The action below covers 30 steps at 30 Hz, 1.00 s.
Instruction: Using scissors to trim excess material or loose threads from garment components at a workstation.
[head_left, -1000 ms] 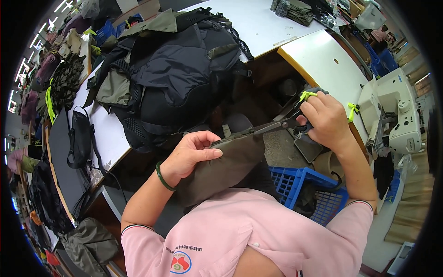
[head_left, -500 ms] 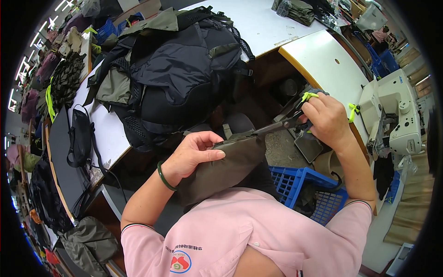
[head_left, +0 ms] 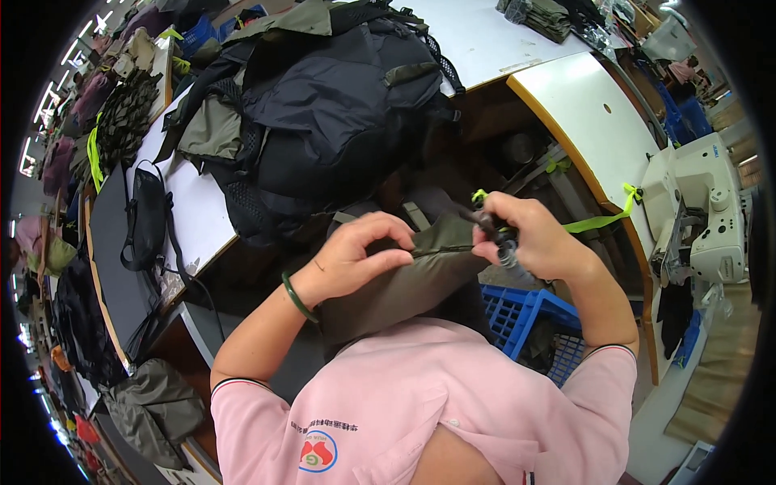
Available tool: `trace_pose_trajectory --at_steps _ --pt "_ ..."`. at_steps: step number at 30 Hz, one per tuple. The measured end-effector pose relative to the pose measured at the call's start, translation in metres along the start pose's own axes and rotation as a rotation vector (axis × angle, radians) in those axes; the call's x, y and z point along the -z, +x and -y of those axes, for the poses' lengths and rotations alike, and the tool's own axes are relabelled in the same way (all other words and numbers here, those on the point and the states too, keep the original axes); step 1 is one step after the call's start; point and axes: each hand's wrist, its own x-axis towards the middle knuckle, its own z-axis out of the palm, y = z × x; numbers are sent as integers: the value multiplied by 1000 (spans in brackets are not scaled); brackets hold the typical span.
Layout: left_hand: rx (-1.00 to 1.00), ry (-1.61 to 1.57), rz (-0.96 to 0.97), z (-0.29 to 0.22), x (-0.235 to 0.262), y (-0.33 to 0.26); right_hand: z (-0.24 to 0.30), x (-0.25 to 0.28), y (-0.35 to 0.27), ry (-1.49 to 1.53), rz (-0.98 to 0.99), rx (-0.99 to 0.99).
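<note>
A dark olive fabric piece [head_left: 396,295] lies across my lap with its seamed edge raised. My left hand [head_left: 356,257] pinches that edge between thumb and fingers. Closed around a pair of scissors [head_left: 507,242], my right hand [head_left: 541,238] is at the right end of the same edge, its fingertips close to or on the fabric. The scissors are partly hidden by the fingers and blurred. A neon yellow ribbon [head_left: 606,221] runs from near my right hand to the sewing machine side.
Ahead on the white table lies a large black backpack [head_left: 323,117]. A blue plastic basket [head_left: 529,311] stands by my right side. The sewing machine [head_left: 715,210] is at far right, beside a white tabletop [head_left: 578,105]. A small black pouch [head_left: 147,218] lies at left.
The scissors have come away from stretching along the fabric edge and turned within my right hand. That hand has moved left and down, nearer my left hand, which still pinches the edge.
</note>
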Motion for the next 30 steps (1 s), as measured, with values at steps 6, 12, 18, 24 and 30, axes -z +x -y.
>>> trace_pose_trajectory --at_steps 6,12,18,24,30 --pt "22 161 12 -12 -3 5 -16 -7 -1 164 -49 38" --pt "280 -193 199 -14 -22 18 -16 -17 -9 234 -15 -18" --pt "318 -269 176 -12 -27 15 -11 18 -20 -607 -151 317" --pt "357 -317 176 -14 -33 17 -3 28 -34 -824 -57 185" --pt "339 -288 175 -17 -33 18 -6 23 -34 -801 -68 208"
